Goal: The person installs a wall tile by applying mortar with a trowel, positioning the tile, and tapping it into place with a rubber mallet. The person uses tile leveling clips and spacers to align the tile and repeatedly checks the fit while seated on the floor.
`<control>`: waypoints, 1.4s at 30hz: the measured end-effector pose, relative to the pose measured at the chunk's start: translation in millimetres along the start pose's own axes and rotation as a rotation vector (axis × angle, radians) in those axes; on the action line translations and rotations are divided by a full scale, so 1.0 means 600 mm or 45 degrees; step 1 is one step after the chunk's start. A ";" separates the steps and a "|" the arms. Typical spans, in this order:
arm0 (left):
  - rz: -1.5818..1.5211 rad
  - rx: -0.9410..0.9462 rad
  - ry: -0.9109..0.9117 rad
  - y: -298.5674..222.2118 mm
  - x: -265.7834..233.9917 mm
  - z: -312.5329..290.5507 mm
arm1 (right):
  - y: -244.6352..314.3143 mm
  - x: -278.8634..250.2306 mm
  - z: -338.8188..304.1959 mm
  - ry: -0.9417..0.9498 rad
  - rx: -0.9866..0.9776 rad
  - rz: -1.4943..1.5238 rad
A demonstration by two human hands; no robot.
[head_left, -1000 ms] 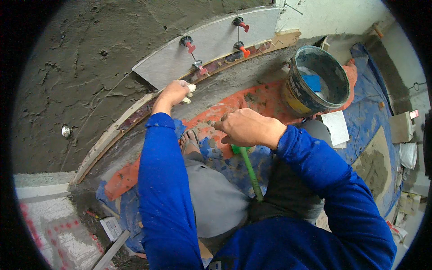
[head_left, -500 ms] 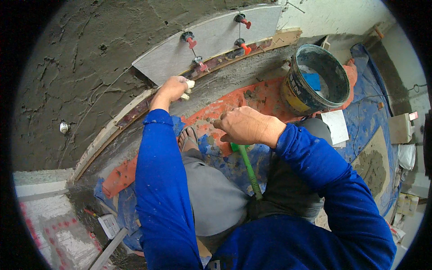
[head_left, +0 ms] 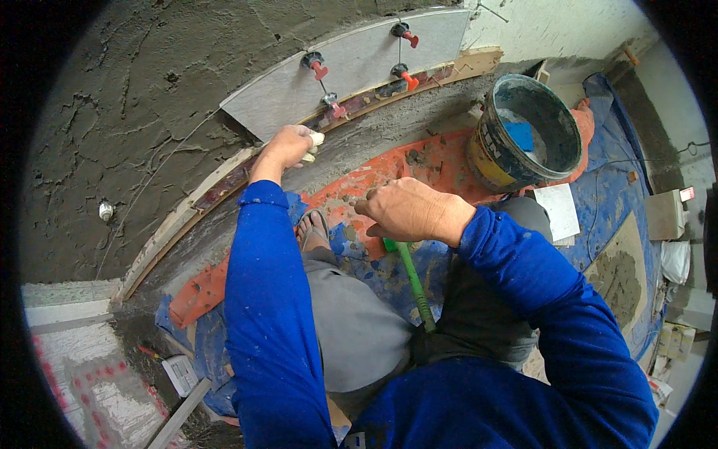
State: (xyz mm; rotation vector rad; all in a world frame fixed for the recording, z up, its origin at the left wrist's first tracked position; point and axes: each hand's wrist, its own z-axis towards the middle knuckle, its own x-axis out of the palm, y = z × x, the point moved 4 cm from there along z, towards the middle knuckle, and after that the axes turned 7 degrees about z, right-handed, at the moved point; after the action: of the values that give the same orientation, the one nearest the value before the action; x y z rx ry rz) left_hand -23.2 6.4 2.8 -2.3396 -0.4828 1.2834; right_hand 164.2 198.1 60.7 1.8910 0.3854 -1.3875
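My left hand [head_left: 283, 152] is closed on small cream-coloured pieces [head_left: 317, 139] whose exact kind is unclear. It rests at the curved wooden strip [head_left: 179, 217], just below the lower left corner of the grey tiles [head_left: 280, 101]. Black-and-red T-handled tile levelling clips [head_left: 315, 66] stick out along the tile joint and the lower edge. Over the floor, in front of my body, hovers my right hand [head_left: 419, 211] with curled fingers; whatever they hold, if anything, is hidden. Beneath it lies a green-handled tool [head_left: 413, 280], its head partly covered by the hand.
A dark bucket [head_left: 486, 161] with a blue sponge [head_left: 519, 135] inside stands to the right. Wet mortar [head_left: 112, 112] covers the wall at the left. Blue and orange sheeting [head_left: 441, 161] lies underfoot. A mortar-smeared board [head_left: 621, 273] and a white sheet [head_left: 557, 211] are farther right.
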 end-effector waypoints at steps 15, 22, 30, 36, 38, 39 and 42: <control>0.030 -0.021 0.005 -0.007 0.000 -0.006 | 0.005 -0.003 -0.002 -0.009 -0.016 0.012; 0.042 0.019 -0.022 -0.008 0.002 -0.003 | 0.006 -0.001 0.000 0.034 -0.009 0.029; 0.034 0.015 -0.030 -0.006 0.005 0.001 | 0.009 0.010 0.003 0.124 -0.002 -0.010; 0.057 0.047 -0.049 -0.008 0.008 0.003 | 0.012 0.013 0.003 0.095 -0.004 0.025; 0.066 0.055 -0.044 -0.010 0.009 0.005 | 0.013 0.014 0.003 0.085 -0.007 0.013; 0.069 0.049 -0.035 -0.010 0.010 0.006 | 0.014 0.015 0.002 0.079 -0.007 -0.002; 0.164 0.034 0.026 -0.012 0.011 0.011 | 0.016 0.017 0.000 0.044 -0.021 -0.024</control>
State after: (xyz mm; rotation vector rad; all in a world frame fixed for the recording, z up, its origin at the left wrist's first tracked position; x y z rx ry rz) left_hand -26.0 17.0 -1.1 -2.3923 -0.3103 1.3137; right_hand 173.6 189.8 55.3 1.9047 0.4314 -1.3619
